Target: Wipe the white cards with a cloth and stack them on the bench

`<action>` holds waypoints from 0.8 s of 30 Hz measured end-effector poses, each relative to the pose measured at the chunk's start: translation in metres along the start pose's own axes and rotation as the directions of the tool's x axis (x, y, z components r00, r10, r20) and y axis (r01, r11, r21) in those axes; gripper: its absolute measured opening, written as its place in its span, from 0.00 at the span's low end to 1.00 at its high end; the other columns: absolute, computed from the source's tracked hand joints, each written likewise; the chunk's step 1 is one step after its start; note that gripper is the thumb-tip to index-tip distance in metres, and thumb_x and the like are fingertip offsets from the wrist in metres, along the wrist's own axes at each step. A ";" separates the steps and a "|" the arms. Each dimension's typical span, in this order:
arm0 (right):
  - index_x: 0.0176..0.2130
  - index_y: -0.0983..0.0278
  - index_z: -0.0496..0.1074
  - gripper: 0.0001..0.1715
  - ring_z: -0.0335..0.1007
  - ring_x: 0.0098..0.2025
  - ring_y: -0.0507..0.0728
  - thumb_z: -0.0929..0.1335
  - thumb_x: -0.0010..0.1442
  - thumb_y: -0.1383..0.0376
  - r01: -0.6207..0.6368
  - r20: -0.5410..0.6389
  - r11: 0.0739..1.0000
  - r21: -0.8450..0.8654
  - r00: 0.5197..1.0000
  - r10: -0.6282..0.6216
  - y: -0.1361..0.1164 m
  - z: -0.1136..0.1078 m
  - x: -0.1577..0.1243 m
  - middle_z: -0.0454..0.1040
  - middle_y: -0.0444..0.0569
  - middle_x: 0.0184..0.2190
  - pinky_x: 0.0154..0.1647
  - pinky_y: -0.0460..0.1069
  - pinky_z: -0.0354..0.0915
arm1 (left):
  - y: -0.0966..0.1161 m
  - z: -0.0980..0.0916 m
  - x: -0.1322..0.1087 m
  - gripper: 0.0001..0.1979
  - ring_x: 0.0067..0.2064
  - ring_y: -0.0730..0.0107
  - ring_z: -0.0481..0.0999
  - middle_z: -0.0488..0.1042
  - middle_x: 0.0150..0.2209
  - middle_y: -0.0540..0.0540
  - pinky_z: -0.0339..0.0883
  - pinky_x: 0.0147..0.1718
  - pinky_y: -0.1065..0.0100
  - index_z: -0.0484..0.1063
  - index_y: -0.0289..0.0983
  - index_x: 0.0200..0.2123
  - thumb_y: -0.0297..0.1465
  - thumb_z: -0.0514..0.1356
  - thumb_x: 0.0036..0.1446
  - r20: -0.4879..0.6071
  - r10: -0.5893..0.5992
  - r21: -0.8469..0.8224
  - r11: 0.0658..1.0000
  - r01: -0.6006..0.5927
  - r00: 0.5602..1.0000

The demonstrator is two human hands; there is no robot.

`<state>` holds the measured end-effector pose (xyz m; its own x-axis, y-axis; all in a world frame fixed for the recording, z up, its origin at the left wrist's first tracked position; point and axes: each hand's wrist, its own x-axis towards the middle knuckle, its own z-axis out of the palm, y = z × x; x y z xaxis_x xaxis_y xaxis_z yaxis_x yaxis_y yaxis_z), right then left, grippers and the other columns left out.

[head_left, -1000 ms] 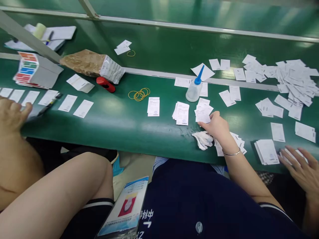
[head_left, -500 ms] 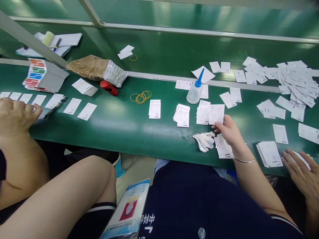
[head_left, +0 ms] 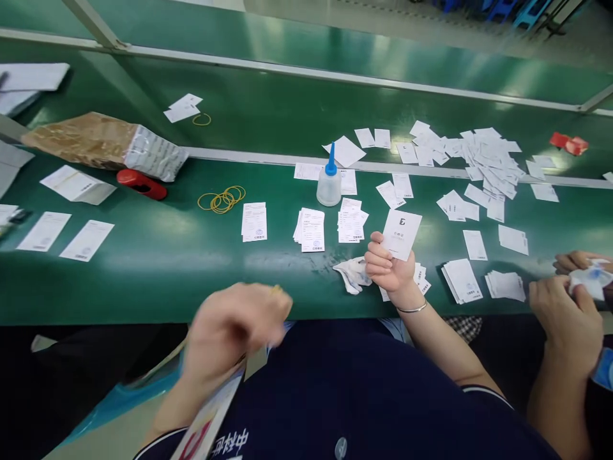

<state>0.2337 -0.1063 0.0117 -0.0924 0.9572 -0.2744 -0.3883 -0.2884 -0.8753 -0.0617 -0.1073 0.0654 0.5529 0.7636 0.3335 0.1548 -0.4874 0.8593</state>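
My right hand (head_left: 387,263) is closed on a white card (head_left: 402,235), held up above the table with its printed logo facing me. A crumpled white glove (head_left: 353,275) lies just left of that hand, and cards (head_left: 421,278) show partly behind the wrist. My left hand (head_left: 239,322) is raised at the table's front edge, smeared by motion, its fingers curled. A small yellowish band or ring shows on one finger. Below it is a beige piece (head_left: 256,364) beside my hanging badge (head_left: 211,415); whether I hold it is unclear.
Stacks of printed cards (head_left: 313,230), a blue-tipped squeeze bottle (head_left: 329,185), yellow rubber bands (head_left: 223,199), a red object (head_left: 142,184) and a brown-wrapped package (head_left: 90,142) lie about. Loose cards (head_left: 498,160) spread at the back right. At right, a co-worker's hands (head_left: 569,303) hold something white.
My right hand has lifted the card from near the stacks and shows its logo side. My left hand has come into view. My view has shifted right; the left co-worker's hand is out of view.
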 end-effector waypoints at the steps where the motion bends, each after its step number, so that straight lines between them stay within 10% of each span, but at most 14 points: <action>1: 0.32 0.58 0.58 0.15 0.26 0.19 0.50 0.57 0.63 0.51 -0.019 0.047 0.994 0.104 0.999 0.014 0.001 0.001 -0.001 0.37 0.35 0.19 0.15 0.44 0.36 | 0.001 0.016 0.005 0.15 0.17 0.75 0.60 0.59 0.14 0.52 0.61 0.18 0.68 0.74 0.44 0.32 0.41 0.50 0.66 -0.103 -0.085 -0.164 0.984 0.067 0.991; 6: 0.35 0.61 0.60 0.10 0.26 0.16 0.45 0.66 0.57 0.59 -0.229 0.351 0.812 0.537 0.936 0.031 0.003 0.012 -0.003 0.42 0.31 0.16 0.12 0.38 0.35 | -0.002 0.061 0.037 0.08 0.25 0.76 0.68 0.70 0.24 0.50 0.62 0.25 0.72 0.75 0.37 0.32 0.35 0.60 0.60 -0.152 -0.300 -0.236 0.936 0.260 0.942; 14: 0.31 0.60 0.58 0.14 0.32 0.13 0.44 0.64 0.59 0.54 -0.400 0.493 0.822 0.405 0.853 0.172 0.014 0.036 -0.005 0.45 0.32 0.15 0.10 0.38 0.37 | -0.018 0.089 0.058 0.14 0.48 0.65 0.72 0.72 0.47 0.43 0.67 0.46 0.65 0.74 0.38 0.42 0.33 0.67 0.50 -0.145 -0.317 -0.322 0.911 0.258 0.937; 17: 0.32 0.61 0.60 0.22 0.48 0.14 0.47 0.60 0.61 0.46 -0.321 0.376 0.938 0.132 0.892 0.252 0.014 0.044 -0.009 0.57 0.37 0.17 0.11 0.42 0.47 | -0.025 0.092 0.063 0.12 0.37 0.72 0.72 0.73 0.37 0.48 0.67 0.39 0.68 0.69 0.37 0.31 0.38 0.67 0.51 -0.048 -0.486 -0.703 0.637 0.317 0.872; 20: 0.38 0.62 0.65 0.25 0.64 0.21 0.51 0.59 0.63 0.43 -0.031 0.138 0.963 -0.269 0.988 0.071 0.006 0.039 -0.016 0.69 0.44 0.26 0.19 0.46 0.59 | -0.031 0.084 0.061 0.12 0.31 0.76 0.69 0.69 0.30 0.52 0.67 0.35 0.69 0.67 0.37 0.31 0.34 0.68 0.50 0.066 -0.580 -0.938 0.243 0.249 0.812; 24: 0.41 0.61 0.70 0.16 0.69 0.37 0.58 0.68 0.61 0.52 0.347 0.235 0.413 -0.842 0.925 -0.298 -0.002 0.021 -0.020 0.74 0.50 0.35 0.40 0.54 0.66 | -0.037 0.071 0.047 0.03 0.27 0.79 0.65 0.60 0.26 0.53 0.65 0.31 0.73 0.69 0.37 0.35 0.25 0.59 0.55 0.226 -0.600 -0.974 -0.151 0.169 0.767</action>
<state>0.2171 -0.1240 0.0268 -0.1852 0.9776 0.1003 0.5801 0.1912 -0.7918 0.0172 -0.0834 0.0219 0.5162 0.7828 -0.3475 -0.7275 0.6149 0.3045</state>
